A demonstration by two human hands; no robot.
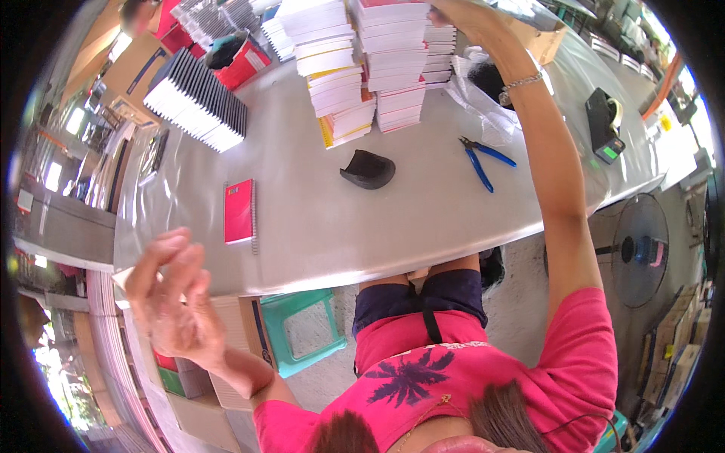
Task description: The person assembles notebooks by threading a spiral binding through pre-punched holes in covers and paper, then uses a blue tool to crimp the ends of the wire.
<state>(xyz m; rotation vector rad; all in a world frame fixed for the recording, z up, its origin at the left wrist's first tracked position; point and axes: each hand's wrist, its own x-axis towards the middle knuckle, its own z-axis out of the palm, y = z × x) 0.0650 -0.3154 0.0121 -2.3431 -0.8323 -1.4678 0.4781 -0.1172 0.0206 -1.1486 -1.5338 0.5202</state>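
Note:
My left hand (175, 298) is raised over the table's near left edge, empty, with its fingers loosely bent and apart. A red spiral notebook (239, 212) lies flat on the table just beyond it. My right arm reaches far forward, and my right hand (462, 16) is at the top of a tall stack of notebooks (391, 64). The picture's upper edge cuts that hand off, so its grip is hidden. A second tall stack of white-paged notebooks (326, 68) stands beside the first. Blue-handled cutting pliers (483, 162) and a dark curved pad (368, 169) lie nearer to me.
A black-spined notebook stack (198, 102) leans at the far left beside a red container (243, 64). A tape dispenser (605, 127) sits at the right, near a white plastic bag (483, 106). Below the metal table (317, 241) are a green stool (303, 332) and a fan (640, 249).

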